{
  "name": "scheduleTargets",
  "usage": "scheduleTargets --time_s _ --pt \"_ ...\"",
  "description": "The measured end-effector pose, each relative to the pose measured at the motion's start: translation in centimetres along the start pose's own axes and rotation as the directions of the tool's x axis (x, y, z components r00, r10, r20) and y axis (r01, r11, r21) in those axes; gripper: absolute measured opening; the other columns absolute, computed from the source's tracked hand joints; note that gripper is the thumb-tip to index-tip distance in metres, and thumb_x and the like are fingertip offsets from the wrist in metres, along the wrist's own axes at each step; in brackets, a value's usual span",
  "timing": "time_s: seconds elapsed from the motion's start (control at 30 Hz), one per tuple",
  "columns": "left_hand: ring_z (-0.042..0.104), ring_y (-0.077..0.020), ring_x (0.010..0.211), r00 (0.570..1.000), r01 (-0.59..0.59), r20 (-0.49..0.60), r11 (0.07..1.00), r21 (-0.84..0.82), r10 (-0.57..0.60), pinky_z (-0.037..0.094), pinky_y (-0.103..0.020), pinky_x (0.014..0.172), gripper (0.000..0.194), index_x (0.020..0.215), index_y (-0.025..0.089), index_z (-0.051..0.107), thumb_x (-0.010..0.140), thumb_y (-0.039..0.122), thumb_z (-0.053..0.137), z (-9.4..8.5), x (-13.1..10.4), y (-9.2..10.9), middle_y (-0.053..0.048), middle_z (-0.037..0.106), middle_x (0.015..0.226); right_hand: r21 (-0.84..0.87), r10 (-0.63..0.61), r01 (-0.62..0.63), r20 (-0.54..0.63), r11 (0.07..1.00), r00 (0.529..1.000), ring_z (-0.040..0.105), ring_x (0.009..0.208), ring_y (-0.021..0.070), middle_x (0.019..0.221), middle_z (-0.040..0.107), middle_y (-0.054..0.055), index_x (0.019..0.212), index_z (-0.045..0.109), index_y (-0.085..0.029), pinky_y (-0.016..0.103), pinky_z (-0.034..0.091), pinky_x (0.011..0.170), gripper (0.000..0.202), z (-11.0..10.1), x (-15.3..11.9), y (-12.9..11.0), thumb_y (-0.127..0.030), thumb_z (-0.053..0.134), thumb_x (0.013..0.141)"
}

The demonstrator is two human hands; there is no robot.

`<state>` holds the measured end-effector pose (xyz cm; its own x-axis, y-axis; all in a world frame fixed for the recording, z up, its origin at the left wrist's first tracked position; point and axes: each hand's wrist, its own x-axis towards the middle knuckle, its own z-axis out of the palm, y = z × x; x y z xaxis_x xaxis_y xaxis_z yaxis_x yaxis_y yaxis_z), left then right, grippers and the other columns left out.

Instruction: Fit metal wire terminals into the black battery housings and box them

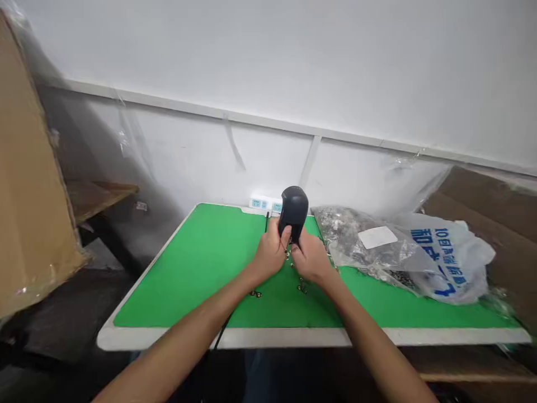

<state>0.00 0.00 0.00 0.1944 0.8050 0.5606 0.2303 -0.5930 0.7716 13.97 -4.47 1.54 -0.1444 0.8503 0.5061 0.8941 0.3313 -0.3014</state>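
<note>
A black object with a smooth rounded head (294, 202) stands upright over the green mat; its exact kind is unclear. My left hand (272, 246) grips its lower left side, thumb pressed against the front. On the other side my right hand (309, 256) is closed around its lower right, so the bottom end is partly hidden between my fingers. Small brass-coloured metal pieces (302, 287) lie on the mat below my hands, and a few more metal pieces (255, 294) lie near my left forearm.
The green mat (176, 268) covers a white-edged table. A white power strip (260, 202) sits at the back with a black cable (267, 223) nearby. Clear plastic bags of small parts (348, 235) and a white printed bag (453, 257) lie right. Cardboard (33, 168) stands left.
</note>
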Motion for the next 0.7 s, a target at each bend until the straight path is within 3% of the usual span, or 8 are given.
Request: scheduleTargets --time_s 0.3,0.53,0.7 --pt "0.072 -0.0282 0.087 0.999 -0.047 -0.025 0.998 0.044 0.048 0.052 -0.035 0.069 0.053 0.127 0.017 0.053 0.106 0.064 0.039 0.03 -0.23 -0.30 -0.013 0.072 0.104 0.078 0.031 -0.032 0.018 0.996 0.999 0.061 0.067 0.0296 0.082 0.070 0.012 0.122 0.053 -0.015 0.040 0.045 0.065 0.036 0.12 -0.26 -0.04 -0.032 0.038 0.094" --pt "0.072 -0.0261 0.085 0.997 -0.069 -0.033 0.998 -0.004 0.069 0.052 -0.034 0.069 0.047 0.124 0.018 0.051 0.106 0.060 0.043 0.01 -0.26 -0.19 -0.011 0.072 0.101 0.110 0.026 -0.024 -0.021 0.994 0.999 0.057 0.064 0.0271 0.079 0.068 0.010 0.120 0.055 -0.016 0.038 0.044 0.064 0.034 0.04 -0.24 -0.13 -0.031 0.040 0.093" --pt "0.072 -0.0245 0.083 0.997 -0.070 -0.026 0.997 -0.035 0.069 0.052 -0.033 0.068 0.044 0.124 0.019 0.051 0.106 0.059 0.045 -0.01 -0.35 -0.28 -0.010 0.071 0.100 0.104 0.057 -0.060 0.028 0.993 0.998 0.059 0.066 0.0289 0.082 0.069 0.012 0.122 0.054 -0.015 0.040 0.046 0.066 0.037 -0.15 -0.13 -0.61 -0.031 0.039 0.093"
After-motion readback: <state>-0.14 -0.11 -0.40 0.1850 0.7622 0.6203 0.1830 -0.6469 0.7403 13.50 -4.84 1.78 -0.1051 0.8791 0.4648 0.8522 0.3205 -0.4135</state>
